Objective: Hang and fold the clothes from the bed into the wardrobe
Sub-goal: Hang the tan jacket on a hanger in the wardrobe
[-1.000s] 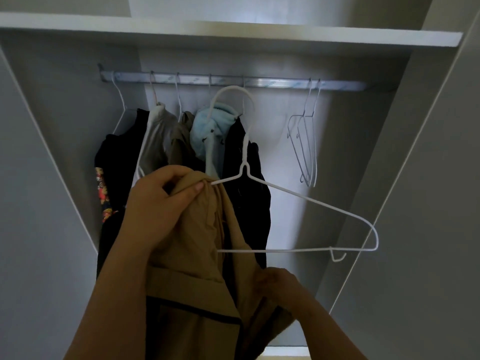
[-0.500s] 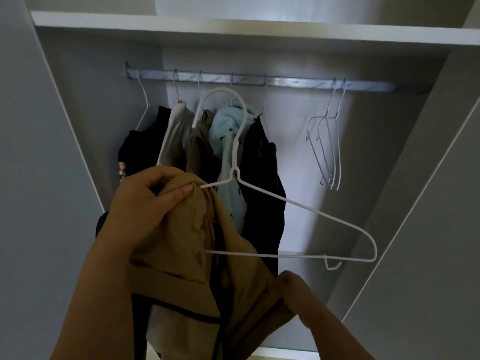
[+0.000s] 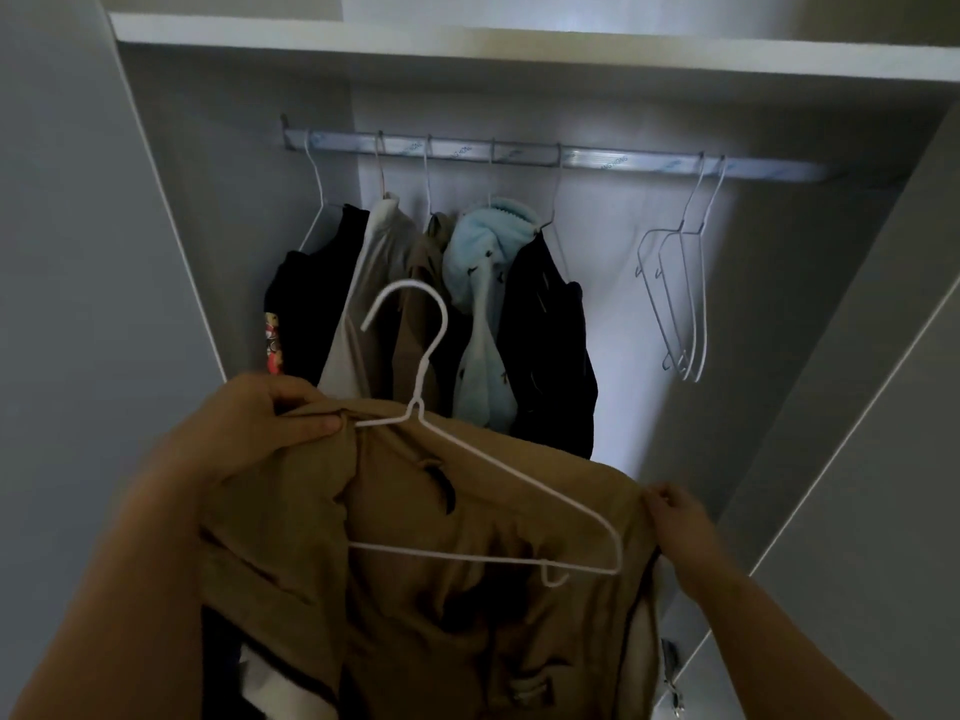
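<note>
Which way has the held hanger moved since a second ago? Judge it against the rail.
Yes, down. The hanger had its hook at rail height a second ago; now the hook sits well below, in front of the hung clothes.

The wardrobe rail, fixed beneath a white shelf, carries five hangers of hung clothes bunched toward its left end and two bare wire hangers hooked near its right end.
</note>
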The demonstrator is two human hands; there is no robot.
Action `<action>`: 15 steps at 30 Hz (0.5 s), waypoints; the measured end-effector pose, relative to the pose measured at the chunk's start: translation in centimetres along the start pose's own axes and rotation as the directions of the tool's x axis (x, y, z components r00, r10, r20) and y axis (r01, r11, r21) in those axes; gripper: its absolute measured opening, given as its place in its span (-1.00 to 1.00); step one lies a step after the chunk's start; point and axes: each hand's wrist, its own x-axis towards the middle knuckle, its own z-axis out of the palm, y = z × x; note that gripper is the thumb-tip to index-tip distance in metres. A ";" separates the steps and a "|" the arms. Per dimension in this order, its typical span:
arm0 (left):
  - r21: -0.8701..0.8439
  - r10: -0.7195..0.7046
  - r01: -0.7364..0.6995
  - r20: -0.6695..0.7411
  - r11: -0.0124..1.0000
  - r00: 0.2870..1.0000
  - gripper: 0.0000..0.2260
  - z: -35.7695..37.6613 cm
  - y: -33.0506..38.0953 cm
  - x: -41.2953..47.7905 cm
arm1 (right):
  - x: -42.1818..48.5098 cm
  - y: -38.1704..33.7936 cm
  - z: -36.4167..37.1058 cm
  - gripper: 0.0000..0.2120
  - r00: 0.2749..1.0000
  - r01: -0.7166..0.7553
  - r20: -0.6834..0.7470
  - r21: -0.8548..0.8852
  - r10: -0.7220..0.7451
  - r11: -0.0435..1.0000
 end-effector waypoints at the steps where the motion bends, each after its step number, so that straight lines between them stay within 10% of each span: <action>1: 0.052 -0.012 0.011 0.002 0.999 1.000 -0.85 0.4 -0.3 0.0 | 0.2 -0.4 0.0 -0.80 1.000 0.008 -0.014 -0.010 -0.008 1.000; 10: 0.315 -0.154 0.163 -0.053 0.935 0.987 -0.79 5.3 0.8 0.9 | -0.7 -3.2 0.0 -0.84 0.998 0.041 -0.048 0.039 -0.039 0.998; 15: 0.241 -0.146 0.228 -0.316 0.943 0.937 -0.78 9.0 2.8 0.6 | -3.9 -5.9 1.5 -0.77 0.952 -0.004 0.294 0.295 -0.087 0.955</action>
